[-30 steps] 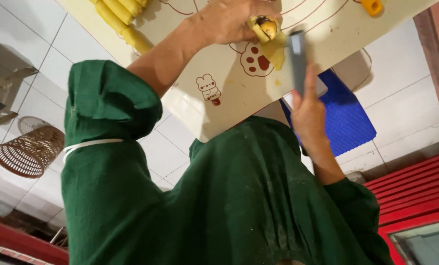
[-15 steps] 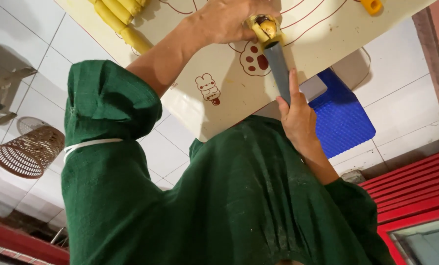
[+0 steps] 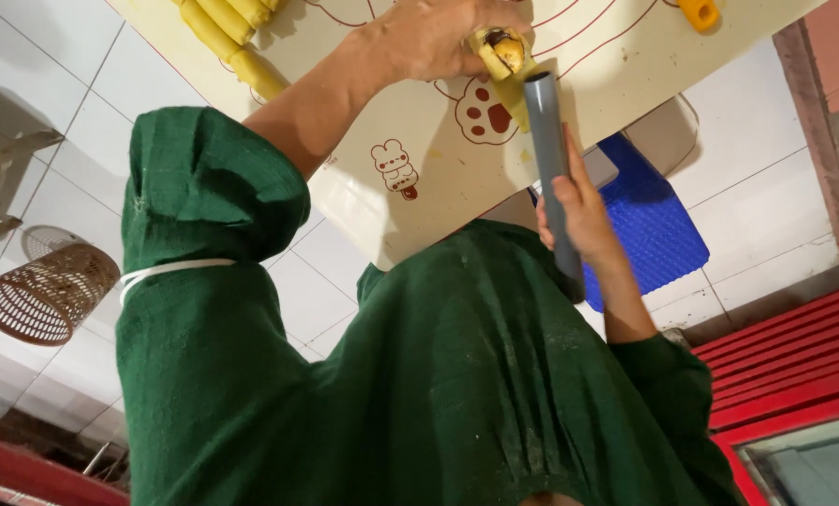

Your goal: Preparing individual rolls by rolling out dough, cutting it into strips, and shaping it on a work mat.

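Note:
My left hand (image 3: pixel 434 37) reaches out from a rolled-up green sleeve and grips a yellow dough roll (image 3: pixel 502 58) with dark filling showing at its end. The roll rests on a cream mat (image 3: pixel 616 66) printed with red lines, a paw and a small rabbit. My right hand (image 3: pixel 584 215) is closed around a grey tube (image 3: pixel 549 141). The tube stands almost upright and its upper end touches the roll just below my left fingers.
Several finished yellow rolls (image 3: pixel 223 28) lie in a row at the mat's far left. A small orange piece (image 3: pixel 699 13) sits at its far right. A blue textured mat (image 3: pixel 659 230), a woven basket (image 3: pixel 44 295) on the white tiles and red slats (image 3: pixel 785 365) surround me.
My right hand has brought the grey tube leftward, from standing apart to its end against the roll, and slid lower along it. My left hand has kept its hold on the roll.

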